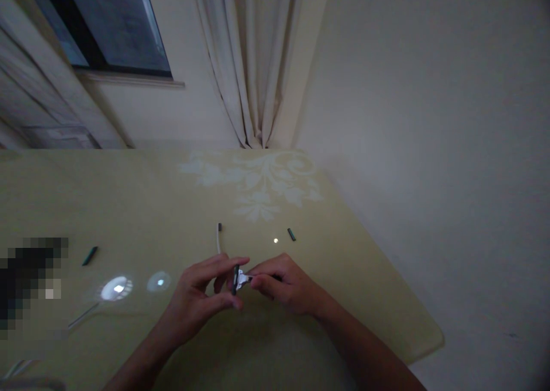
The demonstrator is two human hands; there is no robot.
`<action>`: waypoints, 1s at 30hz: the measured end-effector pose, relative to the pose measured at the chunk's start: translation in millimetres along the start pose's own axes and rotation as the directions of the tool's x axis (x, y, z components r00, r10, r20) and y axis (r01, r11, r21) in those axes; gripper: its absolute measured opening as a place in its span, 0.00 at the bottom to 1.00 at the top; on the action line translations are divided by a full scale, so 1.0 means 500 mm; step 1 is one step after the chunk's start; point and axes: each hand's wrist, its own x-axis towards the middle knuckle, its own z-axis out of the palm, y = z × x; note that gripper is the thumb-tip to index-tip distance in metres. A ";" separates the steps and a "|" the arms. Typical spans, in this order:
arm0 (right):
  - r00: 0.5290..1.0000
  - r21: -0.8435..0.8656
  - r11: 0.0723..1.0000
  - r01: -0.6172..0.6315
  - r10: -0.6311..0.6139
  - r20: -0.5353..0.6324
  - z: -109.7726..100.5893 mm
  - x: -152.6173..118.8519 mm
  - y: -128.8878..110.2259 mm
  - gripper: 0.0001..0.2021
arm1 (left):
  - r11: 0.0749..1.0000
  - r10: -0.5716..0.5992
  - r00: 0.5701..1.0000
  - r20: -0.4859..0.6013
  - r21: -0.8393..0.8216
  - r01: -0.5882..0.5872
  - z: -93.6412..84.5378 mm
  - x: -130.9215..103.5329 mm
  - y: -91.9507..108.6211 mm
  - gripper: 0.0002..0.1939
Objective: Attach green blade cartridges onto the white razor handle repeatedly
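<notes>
With the right hand [289,283] pinching the razor handle [248,278] and the left hand [200,288] holding the cartridge [235,279] endwise, avoid touching its cutting face.

Bare All Along

The left hand [195,292] is bare, with slim, long fingers [215,265]. The right hand [290,285] is bare too, with round knuckles. The left arm [144,345] and right arm [365,342] are bare where they show. Both get wider away from the hands.

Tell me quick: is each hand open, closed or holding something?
Left hand: closed, thumb and finger pinching the razor head.
Right hand: closed, holding the handle.
</notes>
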 end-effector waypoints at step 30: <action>0.999 0.054 0.998 -0.043 0.045 -0.032 -0.007 0.001 0.010 0.25 | 0.998 -0.042 0.999 -0.018 -0.040 0.041 0.012 -0.005 0.005 0.19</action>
